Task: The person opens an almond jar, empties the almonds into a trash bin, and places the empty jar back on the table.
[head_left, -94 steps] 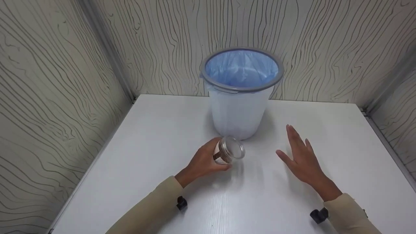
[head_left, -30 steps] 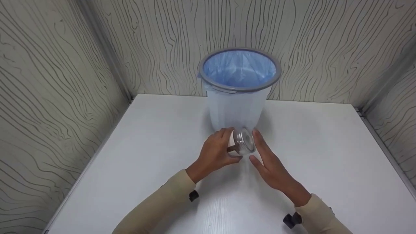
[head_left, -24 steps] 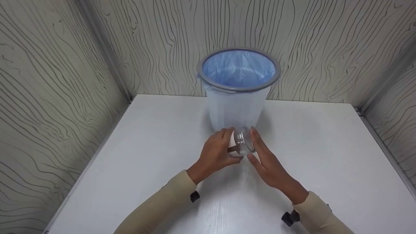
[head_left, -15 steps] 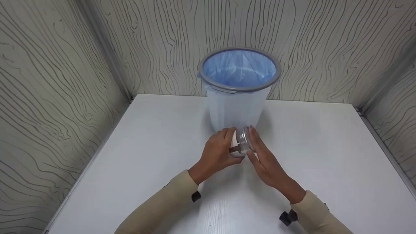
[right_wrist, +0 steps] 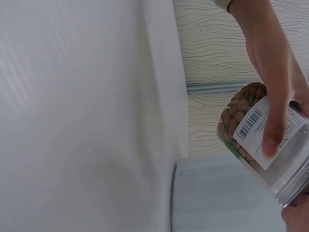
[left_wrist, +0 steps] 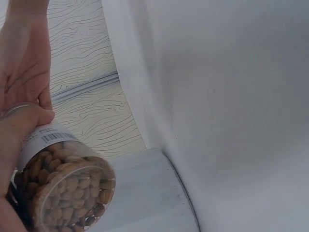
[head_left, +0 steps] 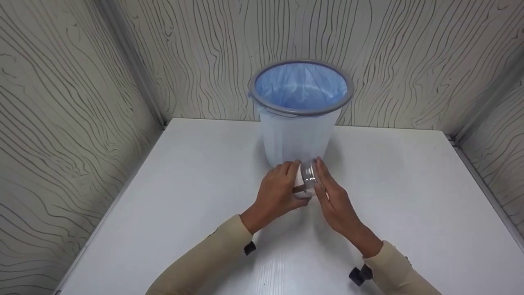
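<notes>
A clear plastic jar of almonds [head_left: 301,179] is tilted onto its side above the table, in front of the bin. My left hand [head_left: 275,191] grips its body from the left, with the thumb below and the fingers over the top. At the mouth end, on the right, my right hand [head_left: 338,207] holds the clear lid [head_left: 314,169] between the thumb and straight fingers. Almonds [left_wrist: 72,198] show through the jar's base in the left wrist view. The right wrist view shows a white barcode label [right_wrist: 251,123] and the left thumb lying across it.
Behind the hands stands a white bin [head_left: 301,135] with a grey rim [head_left: 301,111] and a blue liner [head_left: 303,88]. The white table [head_left: 196,164] meets wood-patterned walls [head_left: 208,61] at the back and sides.
The right hand, apart from the jar three seconds ago, has come left and closed on the lid. The left hand has moved the jar rightward and away, turning its mouth toward the right hand.
</notes>
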`<state>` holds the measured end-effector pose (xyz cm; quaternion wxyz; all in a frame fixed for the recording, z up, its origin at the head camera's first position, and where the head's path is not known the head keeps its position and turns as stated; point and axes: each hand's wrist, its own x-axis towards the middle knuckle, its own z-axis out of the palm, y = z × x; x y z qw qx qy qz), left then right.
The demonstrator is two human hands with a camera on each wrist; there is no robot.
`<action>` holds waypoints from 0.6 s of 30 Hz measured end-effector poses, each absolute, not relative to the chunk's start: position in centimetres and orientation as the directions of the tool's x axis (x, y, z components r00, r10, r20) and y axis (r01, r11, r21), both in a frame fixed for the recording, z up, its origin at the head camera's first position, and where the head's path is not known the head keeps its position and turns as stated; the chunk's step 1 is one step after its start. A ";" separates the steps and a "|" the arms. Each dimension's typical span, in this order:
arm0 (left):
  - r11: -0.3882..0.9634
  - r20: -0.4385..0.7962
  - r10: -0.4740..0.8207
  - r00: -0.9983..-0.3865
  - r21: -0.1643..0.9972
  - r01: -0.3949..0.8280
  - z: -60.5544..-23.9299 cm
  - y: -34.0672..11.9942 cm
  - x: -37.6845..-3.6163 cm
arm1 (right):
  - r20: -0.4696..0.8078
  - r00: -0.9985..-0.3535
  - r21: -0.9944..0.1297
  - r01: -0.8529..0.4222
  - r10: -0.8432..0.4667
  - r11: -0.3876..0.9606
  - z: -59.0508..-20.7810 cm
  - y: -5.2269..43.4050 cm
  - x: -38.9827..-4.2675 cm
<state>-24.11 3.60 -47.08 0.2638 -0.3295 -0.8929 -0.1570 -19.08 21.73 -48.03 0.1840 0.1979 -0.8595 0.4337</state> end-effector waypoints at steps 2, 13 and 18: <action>0.727 0.581 0.508 -0.636 0.107 0.678 -47.0 3.6 -24.1 | 0.503 -0.845 -0.660 -0.510 -0.179 0.551 -48.1 21.8 -19.0; 0.687 0.598 0.522 -0.609 0.128 0.715 -47.1 3.5 -24.0 | 0.557 -0.798 -0.595 -0.578 -0.233 0.558 -48.7 22.5 -18.8; 0.683 0.599 0.526 -0.603 0.126 0.720 -47.2 3.5 -24.0 | 0.532 -0.813 -0.621 -0.564 -0.236 0.544 -48.7 23.0 -18.5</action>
